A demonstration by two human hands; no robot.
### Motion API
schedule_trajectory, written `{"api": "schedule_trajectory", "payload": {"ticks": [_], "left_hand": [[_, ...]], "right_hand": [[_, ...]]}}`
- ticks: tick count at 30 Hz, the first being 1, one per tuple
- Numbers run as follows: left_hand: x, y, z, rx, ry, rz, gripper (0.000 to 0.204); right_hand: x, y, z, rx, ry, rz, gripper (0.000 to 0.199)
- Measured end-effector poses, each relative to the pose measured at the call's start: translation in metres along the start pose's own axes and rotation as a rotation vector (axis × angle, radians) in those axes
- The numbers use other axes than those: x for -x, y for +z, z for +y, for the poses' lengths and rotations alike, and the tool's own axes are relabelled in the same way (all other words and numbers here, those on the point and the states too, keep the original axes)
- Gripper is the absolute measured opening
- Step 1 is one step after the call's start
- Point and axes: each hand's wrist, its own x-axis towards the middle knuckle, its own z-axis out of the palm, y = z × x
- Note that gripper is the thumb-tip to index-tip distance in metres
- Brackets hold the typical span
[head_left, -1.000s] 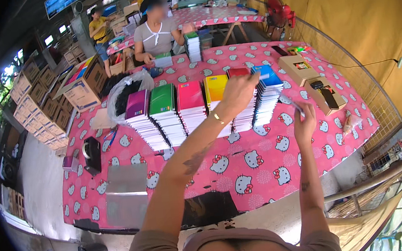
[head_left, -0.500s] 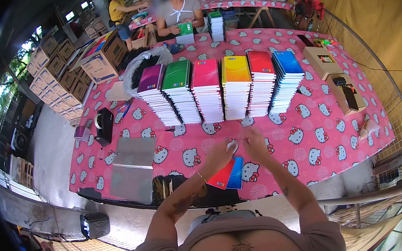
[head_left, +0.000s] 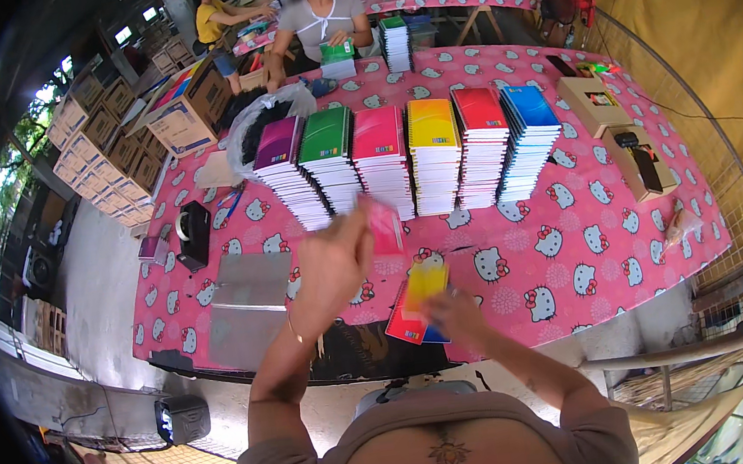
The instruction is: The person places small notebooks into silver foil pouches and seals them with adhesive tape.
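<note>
Six tall stacks of spiral notebooks stand in a row across the table: purple (head_left: 278,142), green (head_left: 325,134), pink (head_left: 378,132), yellow (head_left: 433,124), red (head_left: 479,110) and blue (head_left: 529,107). My left hand (head_left: 336,258) is raised before the pink stack, its fingers closed on a motion-blurred pink notebook (head_left: 385,232). Lower and to the right, my right hand (head_left: 457,315) grips a yellow notebook (head_left: 425,286), also blurred. Beneath it a red notebook (head_left: 405,326) lies near the table's front edge, overlapping a blue notebook (head_left: 435,335) that is mostly hidden.
A grey sheet (head_left: 249,313) and a black tape dispenser (head_left: 193,233) lie on the left. Small cardboard boxes (head_left: 639,166) sit at the right edge. Across the table, a co-worker (head_left: 327,24) is beside a plastic bag (head_left: 264,116) with black contents. Cartons (head_left: 187,111) stand far left.
My hands have moved apart from the middle. The left now has a pink notebook; the right has come down with a yellow one over the red and blue ones. The co-worker's arm reaches toward the bag.
</note>
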Motion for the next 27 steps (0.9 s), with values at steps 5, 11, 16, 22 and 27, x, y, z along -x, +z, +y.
{"api": "schedule_trajectory", "payload": {"ticks": [5, 11, 16, 22, 27], "left_hand": [[0.069, 0.096, 0.001, 0.008, -0.245, -0.931, 0.049], [0.053, 0.130, -0.053, 0.118, -0.299, -0.272, 0.037], [-0.059, 0.035, -0.113, -0.313, 0.107, 0.215, 0.034], [-0.071, 0.016, -0.134, 0.434, -0.450, 0.538, 0.024], [-0.047, -0.047, -0.085, 0.953, -0.502, 0.734, 0.031]], "right_hand": [[-0.034, -0.018, 0.006, -0.586, 0.535, 0.155, 0.019], [-0.208, -0.118, 0.025, -0.068, -0.048, 0.601, 0.046], [-0.279, -0.095, 0.013, -0.016, -0.037, 0.495, 0.055], [-0.308, -0.075, 0.029, 0.157, -0.042, 0.435, 0.048], [-0.287, -0.101, -0.002, 0.134, -0.289, 0.418, 0.039]]}}
